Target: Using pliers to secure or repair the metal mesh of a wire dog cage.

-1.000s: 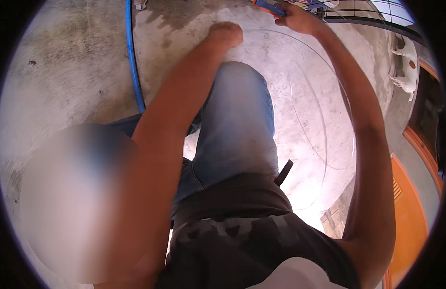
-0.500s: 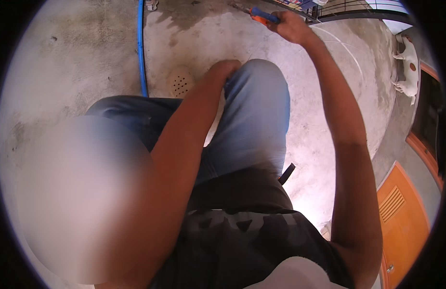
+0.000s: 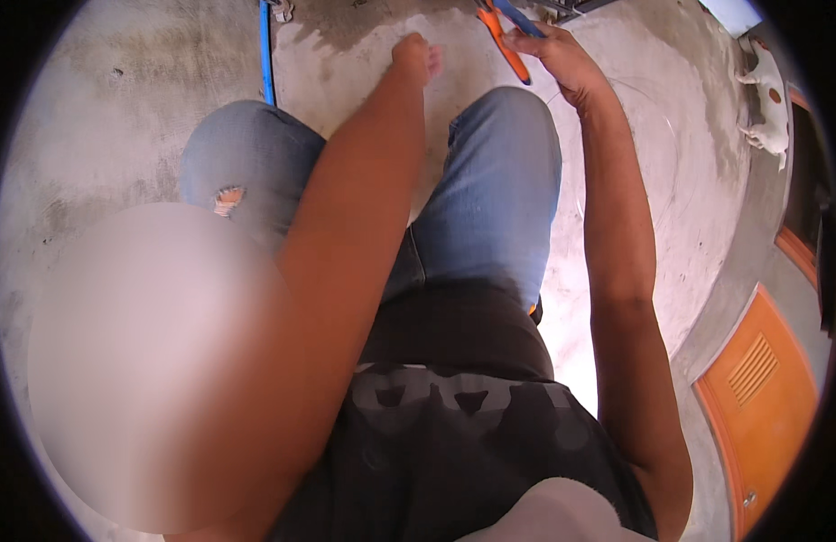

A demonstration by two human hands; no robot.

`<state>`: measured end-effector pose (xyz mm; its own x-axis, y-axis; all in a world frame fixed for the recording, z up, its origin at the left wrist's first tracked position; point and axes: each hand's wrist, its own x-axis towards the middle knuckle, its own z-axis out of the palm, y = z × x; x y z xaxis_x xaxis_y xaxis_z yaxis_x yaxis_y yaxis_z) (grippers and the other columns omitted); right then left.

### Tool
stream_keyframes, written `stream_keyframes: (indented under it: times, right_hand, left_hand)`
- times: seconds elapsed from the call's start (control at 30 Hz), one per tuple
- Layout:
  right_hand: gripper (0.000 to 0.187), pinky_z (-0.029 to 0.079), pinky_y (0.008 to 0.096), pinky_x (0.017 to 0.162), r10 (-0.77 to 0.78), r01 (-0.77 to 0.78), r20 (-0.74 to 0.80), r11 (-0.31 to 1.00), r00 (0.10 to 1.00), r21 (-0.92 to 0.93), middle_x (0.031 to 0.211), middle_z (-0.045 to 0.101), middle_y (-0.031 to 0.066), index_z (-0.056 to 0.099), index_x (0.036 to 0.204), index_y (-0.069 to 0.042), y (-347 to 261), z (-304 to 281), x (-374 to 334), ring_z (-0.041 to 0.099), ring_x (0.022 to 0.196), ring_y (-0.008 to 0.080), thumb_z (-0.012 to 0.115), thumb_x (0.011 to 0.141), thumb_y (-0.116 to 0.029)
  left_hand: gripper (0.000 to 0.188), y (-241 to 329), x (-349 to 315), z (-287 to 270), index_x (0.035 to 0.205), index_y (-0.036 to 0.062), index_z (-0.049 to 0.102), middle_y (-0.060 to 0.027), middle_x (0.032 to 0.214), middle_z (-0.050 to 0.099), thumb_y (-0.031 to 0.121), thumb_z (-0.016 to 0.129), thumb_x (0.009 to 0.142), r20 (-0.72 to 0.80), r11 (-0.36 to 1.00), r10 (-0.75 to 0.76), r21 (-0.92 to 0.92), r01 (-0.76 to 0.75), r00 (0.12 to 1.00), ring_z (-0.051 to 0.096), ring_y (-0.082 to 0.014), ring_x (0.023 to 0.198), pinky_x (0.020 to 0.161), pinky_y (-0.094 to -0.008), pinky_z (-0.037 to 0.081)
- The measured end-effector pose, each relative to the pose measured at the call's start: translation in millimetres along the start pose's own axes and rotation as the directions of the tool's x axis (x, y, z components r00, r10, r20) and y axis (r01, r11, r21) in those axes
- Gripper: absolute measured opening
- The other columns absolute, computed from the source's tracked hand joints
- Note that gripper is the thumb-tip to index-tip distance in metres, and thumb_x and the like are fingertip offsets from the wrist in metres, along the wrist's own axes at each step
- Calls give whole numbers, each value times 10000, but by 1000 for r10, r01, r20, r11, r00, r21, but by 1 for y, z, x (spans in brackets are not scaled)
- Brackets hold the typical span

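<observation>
My right hand (image 3: 567, 63) reaches out near the top edge, holding a hand tool that looks like pliers (image 3: 508, 59), with one orange handle and one blue handle. The handles are spread apart, and the tool's head runs out of the picture at the top. Left of it, beyond my knees, my left hand (image 3: 416, 59) hangs over the pale concrete floor with its fingers curled in. Whatever it may hold is hidden. Both my knees in blue jeans (image 3: 499, 172) are bent below the hands.
A blue pipe (image 3: 266, 63) runs along the floor at the far left. Dark wet patches (image 3: 346, 27) mark the concrete ahead. At the right lie a white dog with a brown spot (image 3: 768, 95) and an orange louvred door (image 3: 761, 388). A dark metal frame (image 3: 571, 7) shows at the top.
My left hand has moved forward from beside my knee. The tool in my right hand has turned, and its handles have come apart. My left knee has shifted, and the floor drain is out of sight.
</observation>
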<state>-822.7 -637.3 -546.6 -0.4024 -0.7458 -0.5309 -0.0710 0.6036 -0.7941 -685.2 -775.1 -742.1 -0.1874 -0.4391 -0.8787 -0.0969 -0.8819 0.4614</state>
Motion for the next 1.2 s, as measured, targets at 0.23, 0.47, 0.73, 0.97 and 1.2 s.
stream_keyframes:
  times: [0.23,0.47,0.73,0.97,1.2]
  right_hand:
    - [359,25,435,1130,69,-174,189,765,980,620,1121,644,70,678,1015,-56,-47,62,-22,464,1217,173,718,802,-343]
    - [277,112,449,1084,334,-394,210,769,919,504,1080,645,60,650,1032,-65,-104,57,-21,535,1148,191,675,838,-261]
    - [254,36,498,1102,466,-427,79,712,881,558,1104,629,71,672,1011,-93,-108,91,-31,502,1111,198,681,820,-260]
    - [203,251,343,1056,372,-307,32,711,928,633,989,661,109,654,966,-32,-93,90,-28,547,1062,201,630,868,-208]
    - [209,166,348,1092,367,-365,118,731,923,577,1033,679,127,664,985,-44,-115,88,-36,558,1118,211,621,876,-217]
  left_hand:
    - [424,96,-13,11,1175,24,498,-106,1010,651,354,341,960,141,966,-23,-253,59,990,593,-293,799,778,-512,508]
    - [270,118,0,32,1031,4,531,-134,913,657,222,429,908,244,808,-26,-565,164,969,616,-292,842,819,-479,506]
    - [493,135,-8,19,1324,-33,373,-199,1281,472,167,474,885,397,941,-5,-310,138,918,536,-368,1034,901,-548,473]
    - [667,130,10,-6,1414,-7,272,-189,1334,444,301,573,904,453,964,151,-264,-29,879,489,-348,1183,965,-508,450]
    - [696,153,34,10,1384,25,320,-128,1291,499,342,661,867,416,983,63,-181,15,907,552,-284,1057,907,-492,492]
